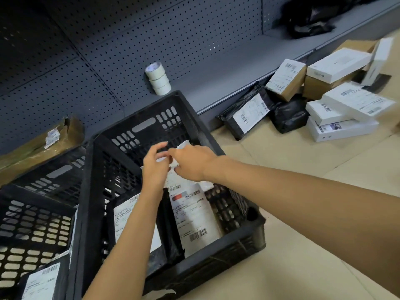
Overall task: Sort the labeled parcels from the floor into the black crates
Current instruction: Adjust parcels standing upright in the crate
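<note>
Both hands over the middle black crate (195,118). Left hand (154,167) and right hand (191,162) meet on a small white parcel (183,145), fingers curled round its edges; parcel is held above the crate interior, not yet set down. Motion blur here, exact pinch points unclear

Crate already holds a black poly mailer (129,215) with label on the left and a white labelled parcel (194,215) standing tilted on the right

Second black crate (36,211) at far left, also with a labelled parcel in it

Unsorted pile (320,98) on the floor by the shelf base, well apart from the crates

Risks, as judged:
- two-handed hold on a small item: if one hand lets go early it may drop edge-first and land label down
- tilted white parcel could topple when nudged
- wrong crate if label is misread
- tape rolls (159,80) on shelf near crate rim, could be knocked
</note>
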`<state>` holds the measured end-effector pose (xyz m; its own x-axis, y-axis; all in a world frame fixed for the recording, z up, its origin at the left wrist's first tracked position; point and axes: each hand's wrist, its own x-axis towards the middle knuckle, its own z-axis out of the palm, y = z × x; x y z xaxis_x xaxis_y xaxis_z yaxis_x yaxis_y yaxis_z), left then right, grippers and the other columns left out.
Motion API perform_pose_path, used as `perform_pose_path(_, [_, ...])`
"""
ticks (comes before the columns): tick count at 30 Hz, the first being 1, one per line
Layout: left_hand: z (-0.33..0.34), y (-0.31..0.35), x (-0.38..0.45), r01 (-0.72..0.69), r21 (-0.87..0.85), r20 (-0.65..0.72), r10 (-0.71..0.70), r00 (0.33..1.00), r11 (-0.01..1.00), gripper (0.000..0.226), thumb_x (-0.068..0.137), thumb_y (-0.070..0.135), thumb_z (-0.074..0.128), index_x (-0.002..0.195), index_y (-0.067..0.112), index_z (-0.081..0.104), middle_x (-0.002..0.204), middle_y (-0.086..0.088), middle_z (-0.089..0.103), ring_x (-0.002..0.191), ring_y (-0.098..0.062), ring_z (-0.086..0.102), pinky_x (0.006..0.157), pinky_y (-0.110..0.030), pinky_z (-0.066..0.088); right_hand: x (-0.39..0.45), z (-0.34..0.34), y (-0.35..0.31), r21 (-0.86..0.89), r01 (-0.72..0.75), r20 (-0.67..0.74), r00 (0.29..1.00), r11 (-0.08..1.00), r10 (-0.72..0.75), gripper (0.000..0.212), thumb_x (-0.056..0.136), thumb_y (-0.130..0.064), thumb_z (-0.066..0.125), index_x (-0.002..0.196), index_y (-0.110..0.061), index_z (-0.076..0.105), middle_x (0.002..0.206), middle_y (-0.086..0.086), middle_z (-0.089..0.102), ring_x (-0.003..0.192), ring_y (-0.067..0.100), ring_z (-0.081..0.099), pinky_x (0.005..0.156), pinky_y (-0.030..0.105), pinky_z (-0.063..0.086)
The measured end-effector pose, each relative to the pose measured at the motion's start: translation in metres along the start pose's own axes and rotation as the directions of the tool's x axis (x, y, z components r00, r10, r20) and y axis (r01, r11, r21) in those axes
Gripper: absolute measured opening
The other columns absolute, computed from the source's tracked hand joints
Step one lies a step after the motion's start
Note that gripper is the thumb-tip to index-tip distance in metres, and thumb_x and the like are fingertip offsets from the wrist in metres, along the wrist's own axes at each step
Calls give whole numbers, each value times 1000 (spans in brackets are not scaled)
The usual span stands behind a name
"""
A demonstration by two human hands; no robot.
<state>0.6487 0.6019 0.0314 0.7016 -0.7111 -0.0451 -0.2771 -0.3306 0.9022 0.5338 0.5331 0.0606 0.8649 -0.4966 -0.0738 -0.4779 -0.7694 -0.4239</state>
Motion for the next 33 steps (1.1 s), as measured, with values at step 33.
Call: perform_pose_path(33, [296,155,5,-463,260,588,241,772,848,16,98,34,53,85,24,52,99,6,72,96,-18,63,84,-36,47,-92,-14,362,975,-219,46,371,40,928,66,89,-12,48,147,-27,19,129,17,54,112,37,59,97,50,50])
